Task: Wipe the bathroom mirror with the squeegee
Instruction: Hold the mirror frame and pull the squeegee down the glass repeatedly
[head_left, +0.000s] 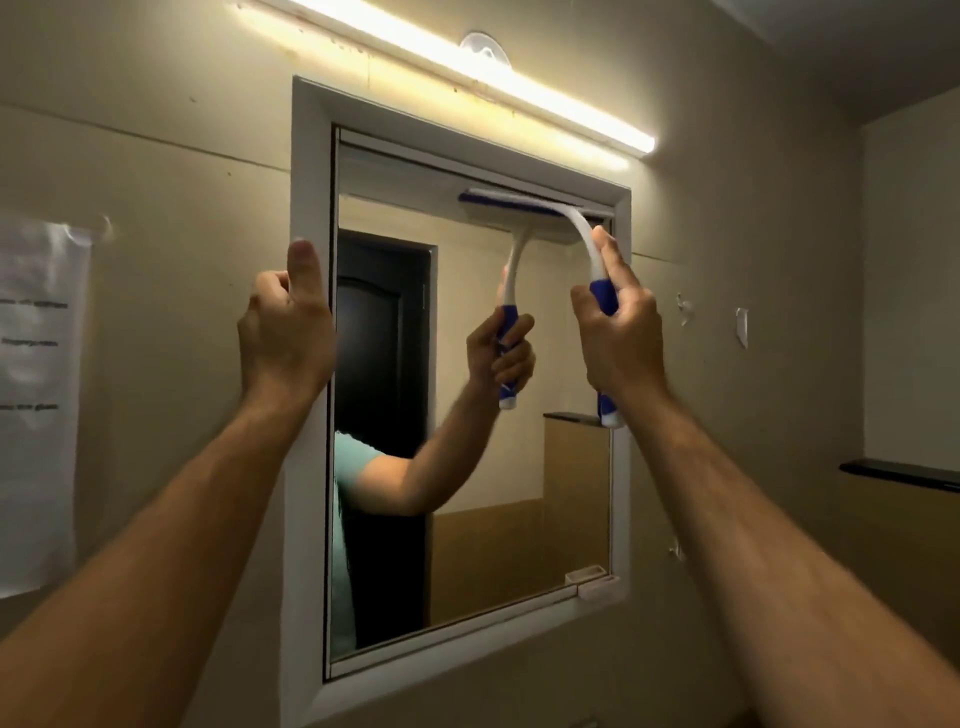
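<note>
Squeegee: white curved neck w/ blue handle, blade up against the top right of the mirror, just under the upper frame edge. Blade runs roughly level, slightly tilted w/ the frame. Right hand has a clenched grip round the blue handle, fingers curled over it, thumb side up along the neck; handle's lower end sticks out below the wrist. Left hand grasps the left side of the white mirror frame, thumb upright on the front face, fingers curled round the outer edge. Both arms raised, bare forearms.

Mirror reflects the squeegee, the hand holding it, a light green sleeve, a dark door & a tan wall. Small white catch at the frame's lower right corner.

Lit tube light mounted on the wall above, w/ a clear suction cup right behind it. Paper sheet w/ blurred text on the wall at left, unreadable. Dark shelf at right.
</note>
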